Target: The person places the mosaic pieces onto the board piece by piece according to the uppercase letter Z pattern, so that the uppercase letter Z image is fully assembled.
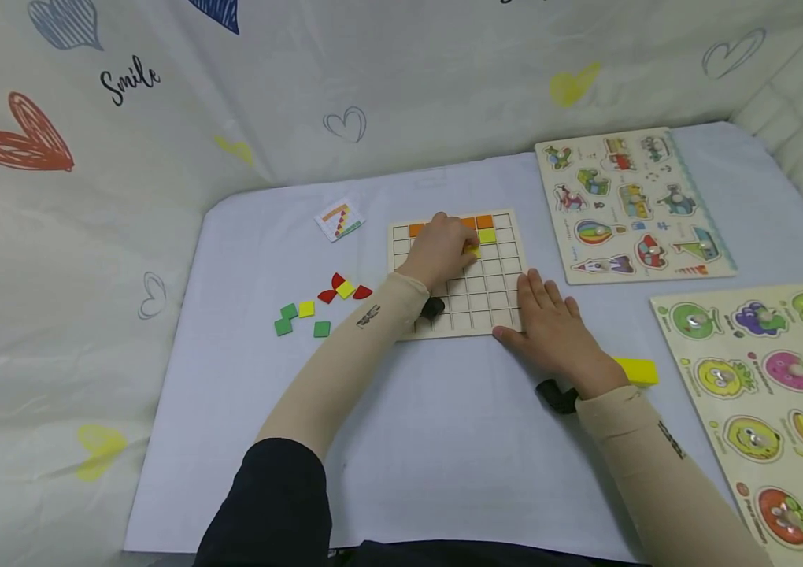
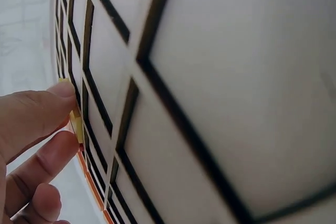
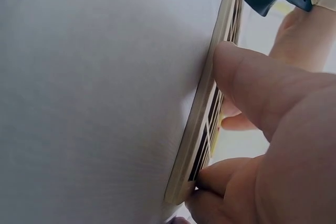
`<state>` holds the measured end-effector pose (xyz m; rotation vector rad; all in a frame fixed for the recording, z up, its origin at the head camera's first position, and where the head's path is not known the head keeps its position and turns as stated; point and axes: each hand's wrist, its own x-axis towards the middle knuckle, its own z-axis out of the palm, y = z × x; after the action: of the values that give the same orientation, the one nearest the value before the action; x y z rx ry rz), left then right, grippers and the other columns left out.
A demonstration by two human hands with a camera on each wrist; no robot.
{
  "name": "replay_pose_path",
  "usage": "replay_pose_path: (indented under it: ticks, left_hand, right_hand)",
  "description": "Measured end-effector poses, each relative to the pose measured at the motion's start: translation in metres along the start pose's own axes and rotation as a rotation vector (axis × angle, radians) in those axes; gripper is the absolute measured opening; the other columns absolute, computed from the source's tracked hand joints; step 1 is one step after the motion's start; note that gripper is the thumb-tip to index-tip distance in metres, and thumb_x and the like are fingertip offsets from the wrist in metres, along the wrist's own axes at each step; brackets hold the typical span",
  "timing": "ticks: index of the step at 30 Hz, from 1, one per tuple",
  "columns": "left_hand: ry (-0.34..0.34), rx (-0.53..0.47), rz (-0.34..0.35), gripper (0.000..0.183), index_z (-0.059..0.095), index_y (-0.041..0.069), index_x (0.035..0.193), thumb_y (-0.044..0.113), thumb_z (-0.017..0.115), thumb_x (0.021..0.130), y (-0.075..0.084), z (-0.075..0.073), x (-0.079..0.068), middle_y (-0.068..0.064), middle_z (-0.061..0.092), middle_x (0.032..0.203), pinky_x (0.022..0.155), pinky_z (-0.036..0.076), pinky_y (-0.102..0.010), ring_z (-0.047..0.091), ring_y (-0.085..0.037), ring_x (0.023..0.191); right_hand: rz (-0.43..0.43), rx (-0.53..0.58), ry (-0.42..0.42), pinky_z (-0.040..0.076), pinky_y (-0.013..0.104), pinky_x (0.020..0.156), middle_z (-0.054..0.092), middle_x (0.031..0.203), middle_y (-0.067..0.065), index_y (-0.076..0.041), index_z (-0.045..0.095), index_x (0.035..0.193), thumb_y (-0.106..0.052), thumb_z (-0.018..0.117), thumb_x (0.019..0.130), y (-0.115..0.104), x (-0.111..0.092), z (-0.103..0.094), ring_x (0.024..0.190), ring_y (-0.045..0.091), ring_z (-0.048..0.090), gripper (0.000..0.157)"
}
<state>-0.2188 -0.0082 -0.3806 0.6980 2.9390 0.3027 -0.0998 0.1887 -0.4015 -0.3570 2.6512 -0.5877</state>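
A pale wooden grid board (image 1: 479,303) lies on the table in the head view. Over its upper part, my left hand (image 1: 438,252) pinches a yellow square tile (image 2: 78,125) between thumb and fingertip, right at the grid. Orange square tiles (image 1: 484,221) line the board's top row, partly hidden behind that hand. One yellow tile (image 1: 487,235) sits in a cell below the row's right end. My right hand (image 1: 550,335) rests at the board's lower right corner, fingers extended along the side; in the right wrist view its thumb (image 3: 244,74) touches the board's edge (image 3: 197,114).
Loose green tiles (image 1: 322,329), yellow tiles (image 1: 306,309) and red pieces (image 1: 362,292) lie left of the board. Behind them is a pattern card (image 1: 340,219). Two knobbed picture puzzles, vehicles and toys (image 1: 614,220) and fruit (image 1: 716,425), lie right, near a yellow block (image 1: 637,371).
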Motion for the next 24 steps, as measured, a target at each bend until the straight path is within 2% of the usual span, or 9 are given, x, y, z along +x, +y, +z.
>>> replay_pose_path:
  ticks: [6,11,18,24]
  left_hand:
    - [-0.007,-0.058,-0.052,0.025,0.077,0.021,0.122,0.029,0.072,0.099,-0.009,-0.005,-0.006,0.003,0.074,0.123,0.097,0.051,-0.029,0.057,-0.018,0.111]
    - [0.011,-0.077,-0.096,0.025,0.077,0.018,0.121,0.028,0.072,0.099,-0.029,-0.01,-0.017,-0.001,0.074,0.118,0.095,0.052,-0.032,0.057,-0.02,0.111]
    - [0.035,-0.125,-0.175,0.023,0.079,0.014,0.115,0.027,0.075,0.097,-0.065,-0.017,-0.047,-0.003,0.075,0.115,0.098,0.052,-0.035,0.058,-0.022,0.111]
    - [0.069,-0.162,-0.269,0.026,0.08,0.012,0.109,0.033,0.077,0.093,-0.104,-0.019,-0.08,-0.002,0.077,0.111,0.104,0.051,-0.037,0.064,-0.019,0.109]
  right_hand:
    - [-0.001,0.0,-0.01,0.002,0.075,0.123,-0.011,0.172,0.025,0.006,-0.003,0.163,-0.049,0.055,0.104,-0.001,0.001,-0.001,0.158,0.055,-0.002,0.099]
    - [0.006,0.002,-0.019,0.001,0.075,0.123,-0.014,0.172,0.025,0.006,-0.004,0.163,-0.05,0.056,0.103,0.0,0.001,-0.002,0.158,0.055,-0.003,0.101]
    - [0.004,0.002,-0.019,0.0,0.075,0.123,-0.014,0.171,0.026,0.006,-0.005,0.163,-0.05,0.057,0.103,0.002,0.002,-0.002,0.158,0.055,-0.004,0.102]
    - [-0.006,-0.004,-0.019,0.001,0.075,0.123,-0.014,0.171,0.027,0.006,-0.005,0.162,-0.05,0.057,0.103,0.002,0.003,-0.001,0.158,0.055,-0.004,0.102]
